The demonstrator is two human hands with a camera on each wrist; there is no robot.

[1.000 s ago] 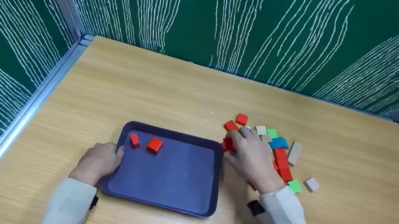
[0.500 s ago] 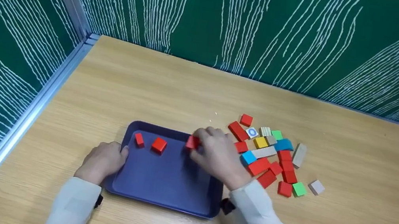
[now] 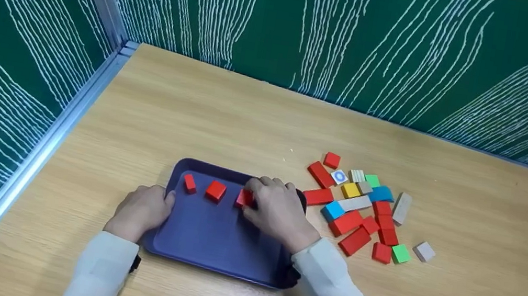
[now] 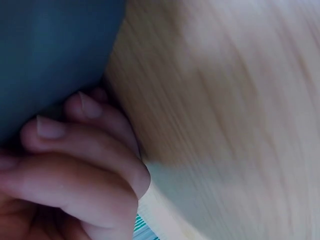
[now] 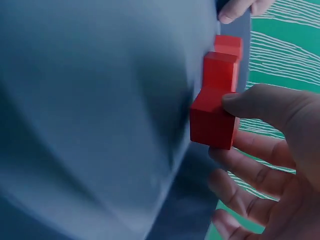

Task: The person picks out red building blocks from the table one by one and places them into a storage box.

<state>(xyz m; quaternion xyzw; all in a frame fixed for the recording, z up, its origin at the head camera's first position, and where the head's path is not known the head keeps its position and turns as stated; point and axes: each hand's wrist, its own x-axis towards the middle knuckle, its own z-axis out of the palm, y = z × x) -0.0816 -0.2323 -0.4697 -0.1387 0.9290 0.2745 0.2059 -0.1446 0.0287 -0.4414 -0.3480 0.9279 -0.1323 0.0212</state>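
Note:
A dark blue tray [image 3: 213, 235] lies on the table, its left rim gripped by my left hand [image 3: 142, 211], thumb over the edge. In the left wrist view the curled fingers [image 4: 95, 150] press against the tray's outer side. Over the tray's upper right part, my right hand [image 3: 278, 211] pinches a red cube [image 5: 212, 117] between thumb and fingers. Whether the cube touches the tray floor I cannot tell. To its left in the tray sit a red cube [image 3: 216, 191] and a smaller red block [image 3: 190, 183], roughly in a row.
Right of the tray lies a loose cluster of blocks: several red ones [image 3: 346, 223], a yellow block [image 3: 350, 190], blue pieces [image 3: 333, 211], green blocks [image 3: 401, 253] and plain wooden ones [image 3: 401, 208]. Green walls with white wavy lines [image 3: 335, 32] bound the wooden table [image 3: 226, 115].
My right hand has carried the red cube from the block cluster leftward into the tray area, beside the two red blocks there. The left hand keeps its hold on the tray.

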